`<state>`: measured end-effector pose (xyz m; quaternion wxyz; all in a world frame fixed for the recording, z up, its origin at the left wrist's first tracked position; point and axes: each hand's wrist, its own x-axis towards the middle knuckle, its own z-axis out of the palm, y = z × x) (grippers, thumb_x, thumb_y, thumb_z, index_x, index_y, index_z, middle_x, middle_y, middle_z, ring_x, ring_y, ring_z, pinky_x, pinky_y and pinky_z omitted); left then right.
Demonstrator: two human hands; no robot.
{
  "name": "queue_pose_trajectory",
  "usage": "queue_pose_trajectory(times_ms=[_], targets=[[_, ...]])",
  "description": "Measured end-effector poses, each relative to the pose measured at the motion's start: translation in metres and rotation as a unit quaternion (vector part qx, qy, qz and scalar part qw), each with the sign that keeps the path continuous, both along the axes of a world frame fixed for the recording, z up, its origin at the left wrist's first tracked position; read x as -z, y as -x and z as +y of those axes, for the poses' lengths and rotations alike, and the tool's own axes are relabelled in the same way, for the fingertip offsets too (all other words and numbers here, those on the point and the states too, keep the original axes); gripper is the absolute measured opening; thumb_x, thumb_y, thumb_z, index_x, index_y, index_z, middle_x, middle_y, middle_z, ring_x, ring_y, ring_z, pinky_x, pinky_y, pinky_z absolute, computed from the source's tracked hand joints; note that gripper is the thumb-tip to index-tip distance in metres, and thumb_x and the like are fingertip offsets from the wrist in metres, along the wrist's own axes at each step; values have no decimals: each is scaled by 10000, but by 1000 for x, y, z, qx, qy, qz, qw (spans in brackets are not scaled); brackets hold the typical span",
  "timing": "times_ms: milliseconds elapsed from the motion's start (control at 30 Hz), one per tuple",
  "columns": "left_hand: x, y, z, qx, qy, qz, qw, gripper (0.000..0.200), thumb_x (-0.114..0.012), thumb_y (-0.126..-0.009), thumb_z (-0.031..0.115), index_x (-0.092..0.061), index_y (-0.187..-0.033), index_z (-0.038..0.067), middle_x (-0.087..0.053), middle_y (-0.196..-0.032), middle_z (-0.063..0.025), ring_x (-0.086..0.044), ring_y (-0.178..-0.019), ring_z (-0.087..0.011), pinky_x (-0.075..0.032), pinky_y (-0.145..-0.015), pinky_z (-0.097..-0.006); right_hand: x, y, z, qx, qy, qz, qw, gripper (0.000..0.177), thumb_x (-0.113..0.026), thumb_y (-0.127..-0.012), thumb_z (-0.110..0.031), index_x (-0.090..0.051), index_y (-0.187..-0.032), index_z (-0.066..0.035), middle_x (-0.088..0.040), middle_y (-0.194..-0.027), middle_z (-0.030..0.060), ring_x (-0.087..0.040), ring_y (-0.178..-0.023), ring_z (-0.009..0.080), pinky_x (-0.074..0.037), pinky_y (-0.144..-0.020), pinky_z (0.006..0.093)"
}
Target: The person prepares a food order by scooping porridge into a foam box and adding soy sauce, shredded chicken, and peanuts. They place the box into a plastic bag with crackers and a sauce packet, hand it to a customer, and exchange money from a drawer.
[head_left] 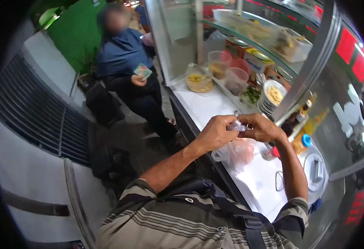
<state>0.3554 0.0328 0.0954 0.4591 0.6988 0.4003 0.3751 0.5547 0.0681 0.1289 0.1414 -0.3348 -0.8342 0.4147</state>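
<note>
My left hand (218,132) and my right hand (262,128) are close together over the white counter (205,107). Between their fingertips they pinch the gathered part of a small clear plastic bag (237,126). Its contents are hidden by my fingers. Just beneath, a whitish plastic carrier bag (238,153) sits on the counter, with something pinkish showing through. A red-capped container (272,154) stands beside my right wrist.
Bowls (269,108) are stacked by the glass case, near plastic tubs (236,79) and a bag of yellow food (199,80). Sauce bottles (301,118) and a round metal lid (314,168) are at right. A person (126,54) stands across, holding banknotes (142,71).
</note>
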Motion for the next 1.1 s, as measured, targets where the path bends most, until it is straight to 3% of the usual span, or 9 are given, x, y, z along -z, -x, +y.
queue_pose_trajectory(times_ms=[133,267,333,433,533,600,667,900,1100], targets=[[7,32,8,-16,32,-135,990,140,-603,-886,74,-611,-979,-31,-633,-813,-30,-591,-703,-87,-486,-668,-237,-1,31,8,56,-108,45,992,222,-678,-787,-54,-647,-1003,-15,-644,-862,15,-597,-798,135,-483,-759,280],[21,77,1,-77,58,-302,949,301,-602,-930,142,-552,-1174,-27,-626,-1065,-75,-585,-979,-126,-453,-887,-265,-6,79,16,100,158,286,940,271,-580,-817,6,-562,-1088,12,-611,-760,85,-565,-664,125,-452,-635,247],[58,110,-1,-150,104,-253,950,418,-556,-973,253,-495,-1293,-9,-569,-1222,-88,-504,-1156,-140,-387,-1007,-294,-13,107,19,100,168,302,933,326,-554,-811,29,-531,-1134,-7,-607,-736,101,-553,-596,120,-446,-565,248],[119,156,-1,-177,149,-224,947,469,-536,-983,315,-484,-1321,-5,-548,-1275,-89,-526,-1145,-164,-423,-978,-322,-20,161,30,124,271,288,910,316,-536,-836,0,-532,-1151,-18,-617,-731,105,-522,-480,138,-429,-441,265],[176,192,10,-23,142,-311,940,503,-565,-948,386,-534,-1287,15,-583,-1239,-92,-567,-1111,-189,-450,-953,-328,-7,211,54,102,339,269,896,367,-631,-871,-203,-532,-1177,-27,-623,-813,115,-537,-533,132,-416,-454,262],[207,220,28,-63,364,-157,916,529,-611,-891,431,-587,-1235,30,-632,-1166,-95,-616,-1046,-215,-474,-941,-341,-4,250,54,122,323,242,907,474,-633,-902,-387,-518,-1210,-45,-613,-827,99,-519,-556,115,-401,-481,260],[231,245,32,-72,390,-213,893,461,-583,-923,357,-569,-1253,34,-633,-1163,-92,-626,-1028,-211,-487,-932,-340,8,282,60,122,312,273,902,568,-614,-903,-510,-516,-1191,-30,-613,-858,93,-549,-619,126,-386,-465,262],[215,287,46,-153,361,-341,854,494,-551,-930,397,-539,-1288,55,-614,-1200,-105,-620,-1053,-212,-521,-886,-363,24,339,85,129,200,239,941,299,-650,-922,-325,-622,-936,-27,-585,-694,15,-490,-506,79,-390,-442,234],[247,322,71,-98,351,-493,790,529,-480,-964,443,-478,-1347,78,-593,-1232,-93,-607,-1075,-237,-516,-915,-406,14,358,110,80,255,288,920,242,-599,-956,-270,-635,-924,-32,-601,-695,17,-523,-536,78,-407,-446,221]])
